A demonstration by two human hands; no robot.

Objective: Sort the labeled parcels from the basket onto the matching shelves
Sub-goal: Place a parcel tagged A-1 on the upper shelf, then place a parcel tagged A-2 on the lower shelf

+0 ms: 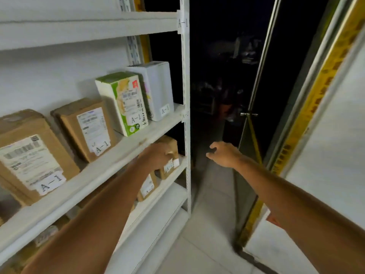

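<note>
Labels noted first: paper tag (pixel 182 22) on the white rack's upright reads "A-1"; a second tag (pixel 185 115) one tier down is blurred past "A-". Middle shelf (pixel 110 162), above the left fingers, carries four upright parcels, each stickered "A-1": large brown box (pixel 29 155), smaller brown box (pixel 87 129), green-and-white carton (pixel 122 103) with handwriting beside its sticker, and white box (pixel 158 89). Shipping labels on the brown boxes show barcodes; the print is illegible. Left hand (pixel 156 157) reaches under that shelf to the tier below. Its fingers (pixel 167 154) curl over the front of a small brown parcel (pixel 169 143), gripping it where it stands at the right end of the lower shelf (pixel 167 183). The sticker just under the fingertips starts "A-", the rest unreadable. Down and left of those fingers, a neighbouring brown parcel (pixel 148 186) reads "A-2". Right hand (pixel 223 154) hangs in the air right of the rack, fingers loosely curled and apart, thumb out, holding and touching nothing.
</note>
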